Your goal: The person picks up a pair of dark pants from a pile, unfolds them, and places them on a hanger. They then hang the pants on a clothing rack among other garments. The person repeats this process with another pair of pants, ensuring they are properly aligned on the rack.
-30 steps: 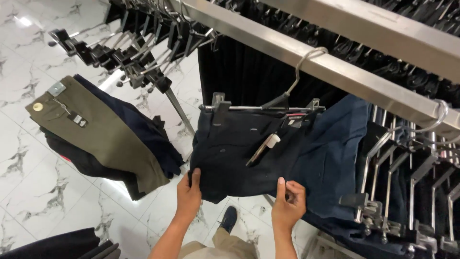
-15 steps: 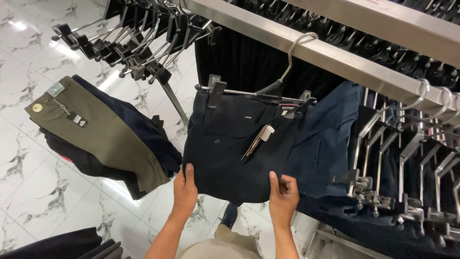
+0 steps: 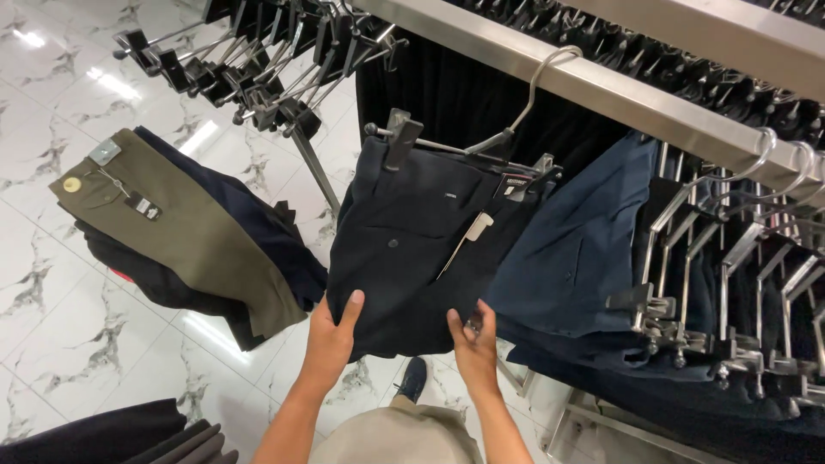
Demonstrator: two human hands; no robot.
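Observation:
Dark navy trousers (image 3: 412, 249) hang folded from a clip hanger (image 3: 481, 146) hooked over a steel rail (image 3: 619, 90). A white tag (image 3: 477, 228) dangles from the waistband. My left hand (image 3: 331, 339) grips the lower left edge of the folded trousers, thumb on the front. Fingers curled, my right hand (image 3: 474, 344) holds the lower right edge. Blue trousers (image 3: 576, 249) hang just to the right, touching the navy pair.
Olive trousers (image 3: 180, 232) lie over dark ones on a stack at the left. Several empty clip hangers (image 3: 258, 69) bunch at the upper left; more hangers with dark garments (image 3: 739, 292) fill the right. White marble floor (image 3: 51, 301) lies below.
The trousers and hanger have swung left and closer along the rail. Both hands have shifted left with the lower edge and stay on it.

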